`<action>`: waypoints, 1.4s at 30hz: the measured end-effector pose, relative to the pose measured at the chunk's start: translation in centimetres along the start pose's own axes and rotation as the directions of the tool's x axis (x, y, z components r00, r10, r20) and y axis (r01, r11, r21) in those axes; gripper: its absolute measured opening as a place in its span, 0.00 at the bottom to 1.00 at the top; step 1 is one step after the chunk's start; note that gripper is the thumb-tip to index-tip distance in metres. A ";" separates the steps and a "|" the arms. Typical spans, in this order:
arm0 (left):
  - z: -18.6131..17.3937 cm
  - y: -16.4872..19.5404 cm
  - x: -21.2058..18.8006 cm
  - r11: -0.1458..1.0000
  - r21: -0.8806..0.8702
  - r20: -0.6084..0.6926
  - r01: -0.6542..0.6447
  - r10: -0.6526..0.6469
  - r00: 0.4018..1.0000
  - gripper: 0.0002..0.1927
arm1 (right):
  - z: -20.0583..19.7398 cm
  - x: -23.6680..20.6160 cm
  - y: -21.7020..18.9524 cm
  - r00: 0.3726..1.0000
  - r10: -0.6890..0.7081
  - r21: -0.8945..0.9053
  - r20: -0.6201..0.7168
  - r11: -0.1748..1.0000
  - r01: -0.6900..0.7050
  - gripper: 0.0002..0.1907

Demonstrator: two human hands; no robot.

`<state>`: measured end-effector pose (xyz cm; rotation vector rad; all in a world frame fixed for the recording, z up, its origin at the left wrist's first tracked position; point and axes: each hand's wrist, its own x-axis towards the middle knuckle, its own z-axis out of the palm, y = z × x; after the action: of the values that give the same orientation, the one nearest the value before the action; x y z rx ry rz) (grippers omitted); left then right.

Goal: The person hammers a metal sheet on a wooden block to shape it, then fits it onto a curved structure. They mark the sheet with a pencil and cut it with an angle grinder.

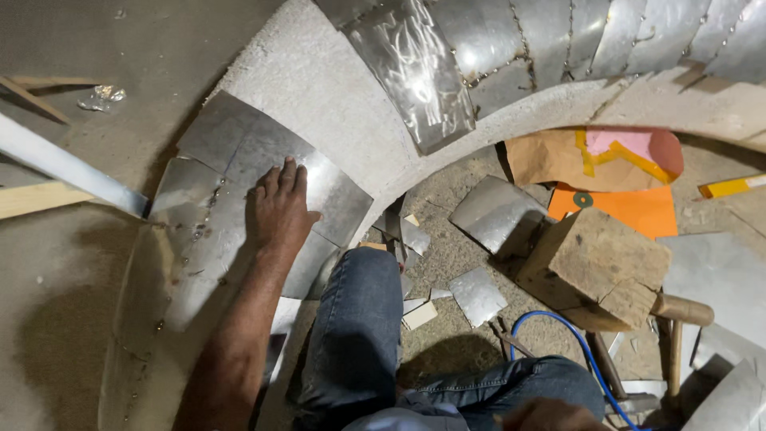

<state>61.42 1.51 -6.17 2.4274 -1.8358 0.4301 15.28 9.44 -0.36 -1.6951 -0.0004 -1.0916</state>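
My left hand (pixel 281 209) lies flat, fingers together, on a shiny metal sheet (pixel 231 160) that covers the left part of a curved grey arch form (pixel 319 88). More riveted metal sheets (pixel 495 48) cover the arch at the top. My right hand (pixel 546 415) shows only partly at the bottom edge, near my knee in blue jeans (pixel 359 327); whether it holds anything is hidden.
A wooden block (pixel 598 267) lies right of centre, with a wooden-handled hammer (pixel 674 335) and a blue hose (pixel 558 327) beside it. Loose metal offcuts (pixel 479 295), brown paper (pixel 550 160) and an orange sheet (pixel 630 209) lie on the dusty floor. Wooden battens (pixel 40 195) lie at the left.
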 end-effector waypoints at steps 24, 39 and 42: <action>0.6 -2.9 0.2 0.992 -0.060 0.071 -0.115 0.119 0.990 0.45 | 1.1 -9.4 24.7 0.462 0.780 -0.595 -0.421 0.147 -0.790 0.15; 0.9 -13.4 3.9 0.968 -0.237 0.081 0.083 -0.065 0.995 0.45 | 1.2 -7.1 32.0 0.304 0.901 -0.554 -0.310 0.089 -0.828 0.17; 0.6 -15.1 4.7 0.927 -0.317 0.142 0.203 -0.165 0.976 0.47 | 0.7 -6.2 32.8 0.406 0.864 -0.623 -0.299 0.146 -0.769 0.17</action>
<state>77.08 1.32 -3.83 2.3966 -1.5449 -0.0308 28.19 -1.18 -29.28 -1.9357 1.3164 -0.0271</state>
